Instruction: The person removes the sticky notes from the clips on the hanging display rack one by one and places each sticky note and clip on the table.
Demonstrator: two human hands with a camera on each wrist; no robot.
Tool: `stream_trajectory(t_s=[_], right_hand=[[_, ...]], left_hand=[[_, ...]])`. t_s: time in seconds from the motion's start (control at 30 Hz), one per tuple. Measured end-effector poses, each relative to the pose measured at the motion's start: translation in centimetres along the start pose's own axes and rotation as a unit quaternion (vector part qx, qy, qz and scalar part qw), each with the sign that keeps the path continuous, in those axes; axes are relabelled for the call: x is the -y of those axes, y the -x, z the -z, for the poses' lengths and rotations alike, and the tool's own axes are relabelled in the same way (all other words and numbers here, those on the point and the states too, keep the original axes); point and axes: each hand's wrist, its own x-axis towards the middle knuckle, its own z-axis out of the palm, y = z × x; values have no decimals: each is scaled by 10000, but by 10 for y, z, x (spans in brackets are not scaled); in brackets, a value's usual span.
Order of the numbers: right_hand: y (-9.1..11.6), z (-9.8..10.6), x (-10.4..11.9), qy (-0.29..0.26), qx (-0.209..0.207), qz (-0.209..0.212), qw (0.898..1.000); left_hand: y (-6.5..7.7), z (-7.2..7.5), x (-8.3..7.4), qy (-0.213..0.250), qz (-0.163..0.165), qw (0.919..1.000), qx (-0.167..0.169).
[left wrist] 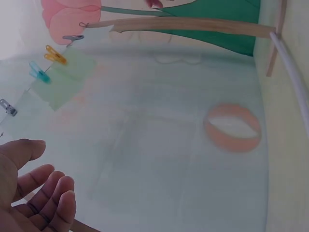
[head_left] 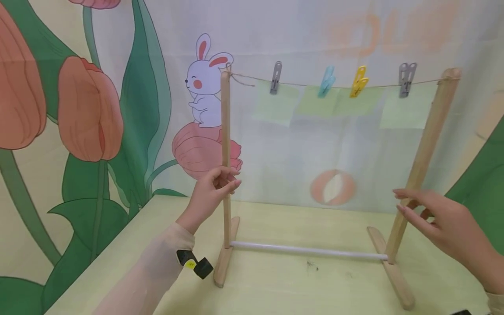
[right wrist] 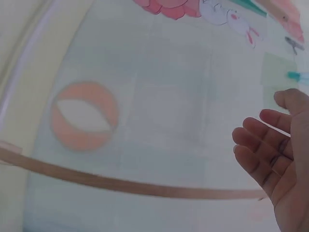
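A small wooden rack carries a string [head_left: 301,84] tied between its left post [head_left: 225,131] and right post [head_left: 423,162]. Grey clothespins [head_left: 276,78], a blue clothespin [head_left: 326,82] and a yellow clothespin [head_left: 358,82] hold pale green paper sheets [head_left: 277,103] on it. My left hand [head_left: 214,186] is at the left post, fingers loosely bent and holding nothing; whether it touches the wood I cannot tell. Beside the right post is my right hand [head_left: 445,221], its relaxed fingers [right wrist: 263,133] gripping nothing. The left wrist view also shows the yellow clothespin [left wrist: 56,55] on the string.
A white rod [head_left: 307,250] joins the rack's wooden feet [head_left: 397,284] on the pale yellow table [head_left: 275,288]. Small dark specks [head_left: 312,265] lie before the rod. Behind hangs a printed cloth [head_left: 299,166] with tulips, a rabbit [head_left: 204,96] and a ball picture.
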Motion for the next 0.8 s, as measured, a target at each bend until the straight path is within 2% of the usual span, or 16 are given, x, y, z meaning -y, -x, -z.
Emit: stream_trajectory(t_s=[0.33,0.67,0.8], right_hand=[[-63,17,21,-294,-106,416,9986],[-109,30,40,-565,-36,588,9967],[-126,34,47,-811,79,416,9958]], left_hand=[[-22,-3,-21,682,-341,9969,-170],[-34,-3,-38,884,-248,9954,-256],[-40,-8,-44,994,-244,9943,-288]])
